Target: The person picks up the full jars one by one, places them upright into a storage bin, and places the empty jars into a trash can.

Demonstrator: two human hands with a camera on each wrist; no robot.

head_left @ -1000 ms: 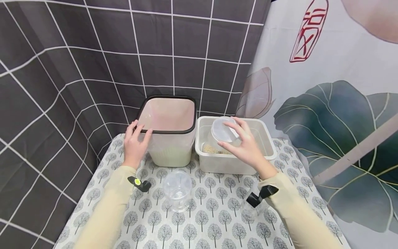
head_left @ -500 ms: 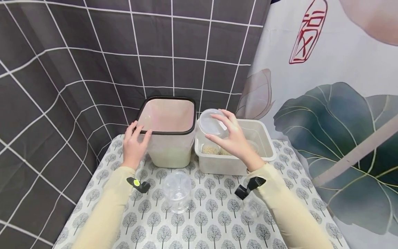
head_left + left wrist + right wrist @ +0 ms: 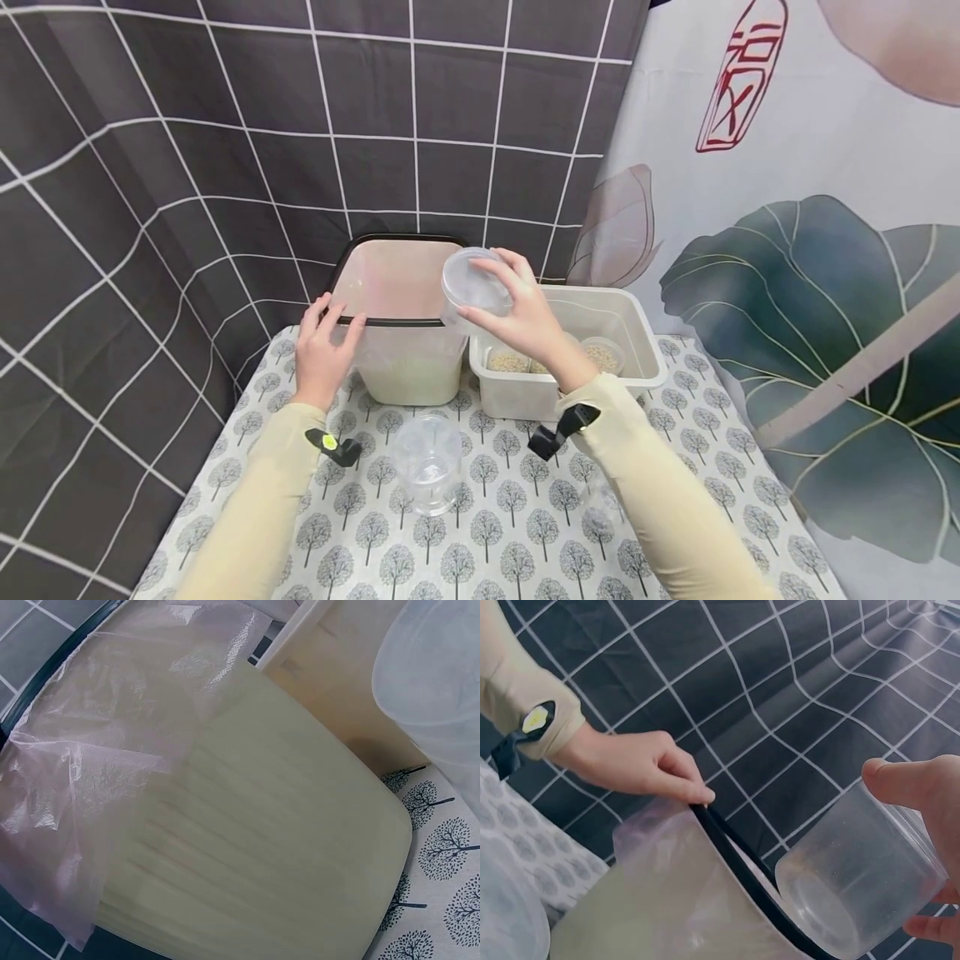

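My right hand (image 3: 521, 308) grips a clear plastic jar (image 3: 474, 287) by its side, thumb on one side and fingers on the other. The jar is tilted, with a frosted round end facing up, and overlaps the right rim of a trash bin (image 3: 412, 371). Seen from the right wrist, the jar (image 3: 855, 877) looks see-through and its lower end lies close to the black rim. My left hand (image 3: 325, 354) holds the bin's front left corner, with the thumb (image 3: 679, 787) against the rim. A thin pinkish plastic liner (image 3: 127, 697) hangs over the bin's outside.
A white plastic box (image 3: 551, 396) stands right of the bin. Inside are clear tubs of small beige pellets (image 3: 507, 360). Another clear jar (image 3: 427, 458) stands on the tree-print cloth (image 3: 457, 550); a clear container (image 3: 598, 500) is partly behind my right forearm. Dark checked fabric (image 3: 285, 167) hangs behind.
My right hand has carried the clear jar leftward and slightly up, from over the white box to the bin's right rim. My left hand has stayed at the bin's corner.
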